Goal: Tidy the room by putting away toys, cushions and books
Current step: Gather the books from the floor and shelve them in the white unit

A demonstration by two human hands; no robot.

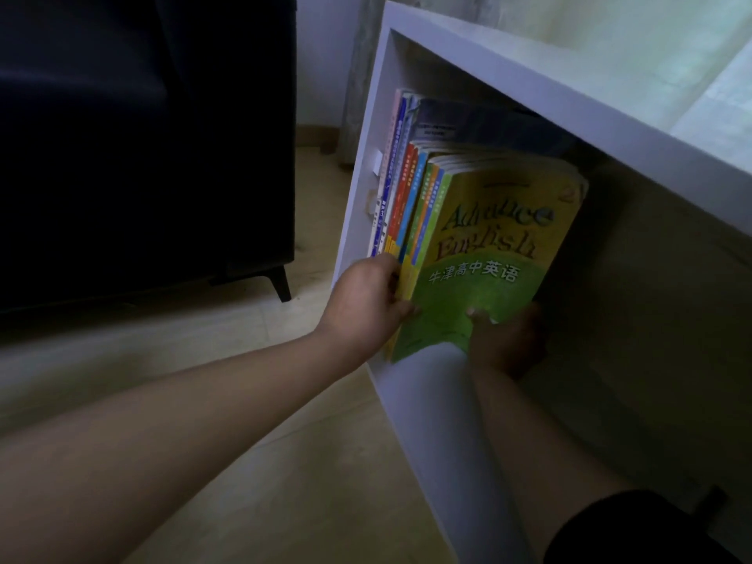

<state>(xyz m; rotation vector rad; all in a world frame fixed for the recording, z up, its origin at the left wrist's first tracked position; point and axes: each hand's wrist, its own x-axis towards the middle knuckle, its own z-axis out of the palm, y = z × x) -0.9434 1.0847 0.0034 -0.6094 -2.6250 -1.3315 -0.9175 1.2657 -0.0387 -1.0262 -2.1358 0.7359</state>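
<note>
A row of upright books stands inside a white open cabinet (569, 87), packed against its left wall. The outermost is a yellow-green English textbook (488, 254), leaning a little to the right. My left hand (366, 303) grips the spines of the thin books at their lower end, thumb on the textbook's cover. Inside the cabinet, my right hand (508, 339) holds the textbook's lower right corner, fingers curled behind it and thumb on the cover. More books (396, 177) with blue, pink and red spines stand behind it.
A dark sofa (142, 136) on short black legs stands to the left. Pale tiled floor (285, 462) lies between it and the cabinet. The cabinet's right part (651, 319) is dim, with nothing visible in it. A curtain (358, 75) hangs behind.
</note>
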